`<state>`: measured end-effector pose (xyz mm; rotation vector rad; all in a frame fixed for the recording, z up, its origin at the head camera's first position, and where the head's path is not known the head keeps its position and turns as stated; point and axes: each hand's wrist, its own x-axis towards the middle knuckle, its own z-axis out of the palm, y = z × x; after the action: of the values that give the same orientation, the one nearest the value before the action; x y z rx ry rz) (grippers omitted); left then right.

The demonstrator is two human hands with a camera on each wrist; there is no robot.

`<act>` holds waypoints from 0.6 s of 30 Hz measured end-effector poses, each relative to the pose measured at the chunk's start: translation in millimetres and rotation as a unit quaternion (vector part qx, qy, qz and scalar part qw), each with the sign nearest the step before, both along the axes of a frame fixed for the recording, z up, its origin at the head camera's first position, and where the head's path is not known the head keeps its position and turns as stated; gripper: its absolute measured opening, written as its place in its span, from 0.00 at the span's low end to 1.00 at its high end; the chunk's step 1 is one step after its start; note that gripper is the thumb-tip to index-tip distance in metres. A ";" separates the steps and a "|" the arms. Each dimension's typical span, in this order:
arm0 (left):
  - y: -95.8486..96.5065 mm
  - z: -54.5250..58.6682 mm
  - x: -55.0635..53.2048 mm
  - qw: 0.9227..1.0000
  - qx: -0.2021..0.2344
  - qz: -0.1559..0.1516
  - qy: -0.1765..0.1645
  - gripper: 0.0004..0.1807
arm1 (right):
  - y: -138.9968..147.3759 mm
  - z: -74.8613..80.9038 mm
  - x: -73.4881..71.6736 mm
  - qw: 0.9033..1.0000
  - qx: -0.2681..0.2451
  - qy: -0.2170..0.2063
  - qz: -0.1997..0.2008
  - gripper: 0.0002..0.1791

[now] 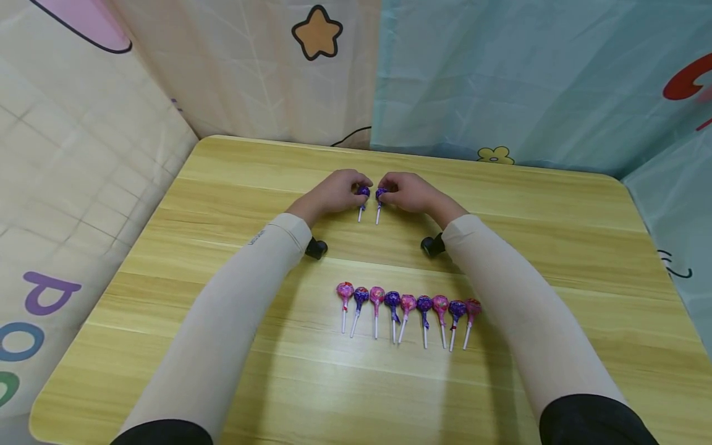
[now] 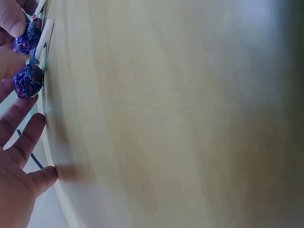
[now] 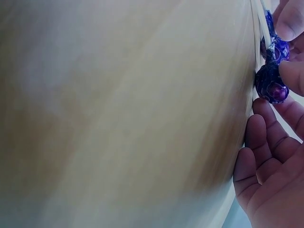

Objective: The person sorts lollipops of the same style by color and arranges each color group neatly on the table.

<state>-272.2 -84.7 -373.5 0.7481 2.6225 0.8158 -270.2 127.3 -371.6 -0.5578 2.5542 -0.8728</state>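
Note:
Near the far edge of the table, my left hand pinches a purple-wrapped lollipop between thumb and fingers. A second purple lollipop is pinched in the same way by my right hand, a small gap to the right. Both white sticks point toward me. In the left wrist view the left lollipop shows its dark shiny wrapper, with the other fingers spread beside it at the tabletop. The right wrist view has the right lollipop under the thumb, the remaining fingertips resting on the wood.
A row of several lollipops, pink ones alternating with purple ones, lies nearer to me between my forearms, sticks toward me. The wood-grain table has rounded corners. Printed curtains hang behind it and at both sides.

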 end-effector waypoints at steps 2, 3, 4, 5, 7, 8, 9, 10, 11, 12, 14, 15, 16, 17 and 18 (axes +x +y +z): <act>-0.2 -0.4 -0.4 1.000 -0.001 0.002 0.000 0.22 | 0.3 -0.1 -0.6 1.000 0.002 0.001 -0.001 0.13; -0.4 -0.2 -0.3 1.000 0.000 0.004 -0.001 0.22 | 0.3 0.2 -0.7 1.000 0.003 0.001 0.000 0.13; -1.1 0.2 0.0 1.000 0.001 0.007 -0.001 0.21 | 0.4 0.4 -0.8 1.000 0.005 0.001 0.000 0.13; -1.9 0.4 -0.1 1.000 0.002 0.009 -0.001 0.21 | 0.5 0.8 -1.0 1.000 0.006 0.001 0.000 0.13; -3.8 1.3 0.4 1.000 0.007 0.015 -0.001 0.21 | 1.3 1.7 -1.2 1.000 0.009 -0.001 0.000 0.15; -4.9 2.1 0.9 1.000 0.011 0.019 -0.001 0.22 | 1.9 2.3 -1.3 1.000 0.010 -0.002 0.001 0.16; -6.1 2.9 1.5 1.000 0.017 0.022 -0.001 0.22 | 2.5 3.0 -1.3 1.000 0.011 -0.003 0.001 0.17; -7.4 3.8 2.1 0.999 0.020 0.025 0.000 0.22 | 3.6 3.5 -1.4 1.000 0.013 -0.004 0.002 0.17; -9.0 4.9 3.1 0.999 0.023 0.028 0.001 0.22 | 4.9 4.2 -1.5 1.000 0.012 -0.005 0.000 0.18; -10.7 6.1 4.3 0.999 0.027 0.031 0.002 0.22 | 6.4 5.0 -1.5 1.000 0.010 -0.006 0.000 0.18; -14.4 8.5 6.6 0.999 0.030 0.036 0.005 0.22 | 10.3 5.9 -2.0 1.000 0.007 -0.009 -0.003 0.19; -16.6 9.7 7.8 0.999 0.030 0.038 0.006 0.22 | 12.6 6.7 -2.3 1.000 0.005 -0.011 -0.003 0.20; -18.8 10.5 8.8 0.999 0.030 0.039 0.009 0.22 | 15.2 7.7 -2.4 1.000 0.004 -0.013 -0.004 0.20; -21.1 11.5 10.1 0.999 0.029 0.040 0.012 0.22 | 18.0 8.9 -2.5 1.000 -0.003 -0.015 -0.008 0.20; -23.2 12.5 11.2 0.999 0.030 0.039 0.017 0.21 | 21.1 10.3 -2.5 1.000 -0.007 -0.017 -0.009 0.21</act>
<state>-261.0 -107.9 -360.9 0.6837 2.6838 0.9143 -272.7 148.4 -361.3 -0.5201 2.5290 -0.9002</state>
